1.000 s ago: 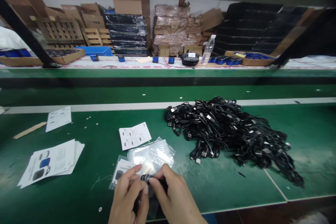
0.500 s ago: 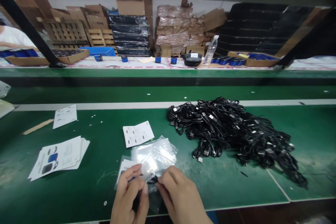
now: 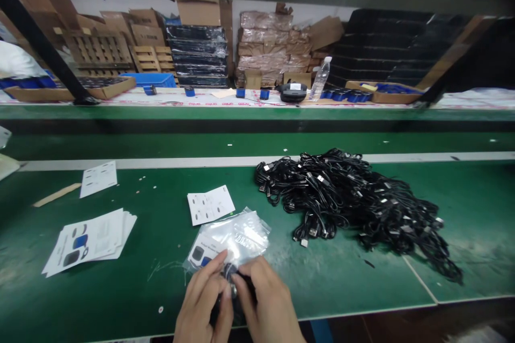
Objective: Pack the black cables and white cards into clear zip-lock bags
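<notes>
At the front edge of the bench, my left hand (image 3: 205, 300) pinches the mouth of a clear plastic bag with a printed leaflet (image 3: 203, 251) in it. My right hand (image 3: 269, 300) grips a coiled black cable (image 3: 230, 272) at the bag's opening; much of the coil is hidden by my fingers. Beneath and beyond lies a stack of clear plastic bags (image 3: 241, 230). Behind these rests a folded leaflet (image 3: 211, 204). To the right spreads a large heap of black USB cables (image 3: 341, 193).
A pile of leaflets (image 3: 88, 241) lies at left, with a single leaflet (image 3: 98, 178) and a flat wooden strip (image 3: 57, 195) behind it. Above the bench, a shelf holds a water bottle (image 3: 321, 79), blue devices (image 3: 350, 96) and cardboard trays. A person's white sleeve (image 3: 18, 60) shows at far left.
Both hands have shifted slightly, the cable drawn down towards me between my fingers. More of the bagged leaflet now shows. The person at far left has leaned over the tray.
</notes>
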A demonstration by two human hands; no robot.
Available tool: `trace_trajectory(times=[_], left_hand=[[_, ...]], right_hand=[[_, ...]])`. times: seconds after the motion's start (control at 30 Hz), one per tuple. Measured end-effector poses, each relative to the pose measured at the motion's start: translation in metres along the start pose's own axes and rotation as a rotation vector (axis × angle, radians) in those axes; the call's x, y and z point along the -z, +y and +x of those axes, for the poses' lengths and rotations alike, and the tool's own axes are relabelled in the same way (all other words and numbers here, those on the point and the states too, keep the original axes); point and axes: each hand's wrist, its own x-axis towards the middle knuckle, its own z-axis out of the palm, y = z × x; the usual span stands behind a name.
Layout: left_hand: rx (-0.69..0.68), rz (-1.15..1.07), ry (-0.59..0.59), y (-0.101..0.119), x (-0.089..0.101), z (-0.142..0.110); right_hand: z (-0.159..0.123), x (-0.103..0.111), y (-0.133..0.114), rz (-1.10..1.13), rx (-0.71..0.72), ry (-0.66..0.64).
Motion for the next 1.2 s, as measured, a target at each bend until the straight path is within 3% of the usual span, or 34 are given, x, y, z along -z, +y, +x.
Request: trace_trajectory(times=[0.1, 0.2, 0.3, 0.37, 0.43, 0.53, 0.6, 0.67, 0.87, 1.0, 1.07, 1.2], left_hand=[[-0.007, 0.012, 0.015, 0.000, 0.003, 0.002], [0.012, 0.002, 0.016, 0.001, 0.006, 0.003], [0.034, -0.026, 0.017, 0.004, 0.006, 0.003], [0.058, -0.049, 0.018, 0.005, 0.005, 0.002], [0.079, -0.066, 0.020, 0.006, 0.004, 0.002], [0.073, -0.058, 0.015, 0.006, 0.003, 0.001], [0.049, -0.041, 0.009, 0.006, 0.004, 0.001], [0.021, -0.027, 0.014, 0.007, 0.005, 0.001], [-0.048, 0.038, 0.054, 0.011, 0.006, 0.001], [-0.098, 0.081, 0.128, 0.014, 0.004, 0.000], [-0.123, 0.101, 0.164, 0.017, 0.002, 0.000], [-0.224, 0.118, 0.208, 0.025, -0.005, -0.003]], right_hand=[[-0.003, 0.002, -0.001, 0.247, -0.012, -0.105], [-0.002, 0.015, -0.003, 0.759, -0.271, -0.272], [0.000, 0.025, -0.002, 1.163, -0.567, -0.260], [-0.001, 0.023, -0.001, 1.260, -0.633, -0.206], [-0.002, 0.018, -0.001, 1.127, -0.538, -0.204], [-0.005, 0.008, -0.001, 0.613, -0.186, -0.209], [-0.007, 0.006, -0.001, 0.344, -0.067, -0.146], [-0.007, 0.008, -0.002, 0.267, -0.099, -0.116], [-0.004, 0.016, -0.007, 0.395, -0.121, -0.179], [0.000, 0.013, -0.006, 0.298, -0.317, -0.035], [0.004, 0.012, -0.007, 0.231, -0.321, 0.015], [0.009, 0.006, -0.007, 0.306, -0.228, -0.219]])
